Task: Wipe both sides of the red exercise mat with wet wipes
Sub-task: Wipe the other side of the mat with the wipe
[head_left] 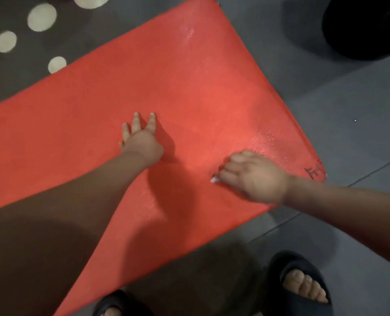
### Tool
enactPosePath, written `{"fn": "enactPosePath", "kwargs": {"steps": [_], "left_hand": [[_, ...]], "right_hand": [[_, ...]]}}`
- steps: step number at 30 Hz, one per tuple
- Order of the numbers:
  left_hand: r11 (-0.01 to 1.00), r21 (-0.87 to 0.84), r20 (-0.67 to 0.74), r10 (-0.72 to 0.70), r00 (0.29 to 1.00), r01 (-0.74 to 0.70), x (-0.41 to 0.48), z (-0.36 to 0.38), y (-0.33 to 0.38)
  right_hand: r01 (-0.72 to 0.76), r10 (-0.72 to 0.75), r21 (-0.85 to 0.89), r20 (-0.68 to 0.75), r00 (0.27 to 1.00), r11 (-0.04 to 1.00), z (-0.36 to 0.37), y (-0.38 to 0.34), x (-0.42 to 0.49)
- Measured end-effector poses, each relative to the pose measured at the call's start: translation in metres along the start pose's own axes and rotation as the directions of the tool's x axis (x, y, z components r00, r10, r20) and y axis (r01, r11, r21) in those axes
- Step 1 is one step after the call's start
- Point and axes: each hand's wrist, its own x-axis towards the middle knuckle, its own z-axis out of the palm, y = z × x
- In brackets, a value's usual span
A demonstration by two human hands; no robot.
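We're mid-wipe, top face. Red exercise mat (189,87) flat on grey floor (349,133), far edge over dotted rug (86,30). L hand (141,137) splayed flat, pinning mat. R hand (255,176) curled over wet wipe (214,179), only white corner showing. Wet sheen nr R edge + far end; rest looks dry. We judge underside not done.

View: single head camera, wide-angle.
Facing: steeply down onto the mat (189,99) and floor (349,137).
Nearness: close above the mat; wearer's own slippers (285,263) show at the lower edge.
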Motion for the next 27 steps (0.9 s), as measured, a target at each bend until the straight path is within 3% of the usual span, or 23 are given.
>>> {"fn": "enactPosePath", "kwargs": {"steps": [2, 4, 6, 8, 10, 13, 14, 16, 18, 20, 22, 25, 27], "left_hand": [[0.998, -0.011, 0.035, 0.065, 0.997, -0.065, -0.012, 0.005, 0.016], [0.998, -0.002, 0.121, 0.062, 0.991, -0.062, -0.024, 0.006, 0.030], [0.998, 0.039, 0.164, 0.050, 0.985, -0.057, -0.032, 0.008, 0.037], [0.994, 0.079, 0.162, 0.060, 0.985, -0.074, -0.034, 0.011, 0.038], [0.993, 0.096, 0.148, 0.051, 0.988, -0.066, -0.033, 0.013, 0.037], [0.993, 0.103, 0.119, 0.043, 0.992, -0.055, -0.035, 0.015, 0.040], [0.993, 0.104, 0.112, 0.042, 0.993, -0.054, -0.035, 0.017, 0.041], [0.994, 0.099, 0.095, 0.031, 0.995, -0.041, -0.036, 0.019, 0.042], [0.996, 0.081, 0.082, 0.022, 0.996, -0.029, -0.037, 0.020, 0.042], [0.997, 0.071, 0.075, 0.022, 0.997, -0.027, -0.037, 0.022, 0.043], [0.997, 0.074, 0.063, 0.023, 0.998, -0.028, -0.037, 0.024, 0.043], [0.997, 0.067, 0.045, 0.023, 0.999, -0.026, -0.036, 0.025, 0.042], [0.997, 0.068, 0.040, 0.026, 0.999, -0.029, -0.036, 0.028, 0.042]], "right_hand": [[-0.179, 0.168, -0.107, -0.101, 0.981, 0.978, -0.007, 0.040, 0.003], [-0.455, 0.419, -0.153, -0.217, 0.881, 0.877, -0.020, 0.081, 0.002], [-0.576, 0.533, -0.114, -0.270, 0.802, 0.809, -0.024, 0.088, 0.002], [-0.487, 0.466, -0.074, -0.198, 0.862, 0.870, -0.017, 0.059, -0.004], [-0.279, 0.279, 0.013, -0.083, 0.957, 0.960, -0.007, 0.011, -0.017], [-0.019, 0.019, 0.045, -0.002, 1.000, 0.999, 0.002, -0.030, -0.038], [-0.008, 0.008, 0.020, 0.005, 1.000, 1.000, -0.001, -0.022, -0.040], [-0.172, 0.164, -0.093, -0.087, 0.983, 0.981, -0.004, 0.016, -0.039], [-0.482, 0.442, -0.165, -0.228, 0.867, 0.860, -0.016, 0.062, -0.040], [-0.630, 0.589, -0.118, -0.260, 0.765, 0.767, -0.018, 0.071, -0.040], [-0.546, 0.522, -0.051, -0.229, 0.822, 0.836, -0.011, 0.038, -0.041], [-0.223, 0.227, 0.069, -0.072, 0.971, 0.972, 0.001, -0.025, -0.060], [-0.123, 0.124, 0.041, -0.022, 0.992, 0.992, 0.001, -0.030, -0.068]]}}
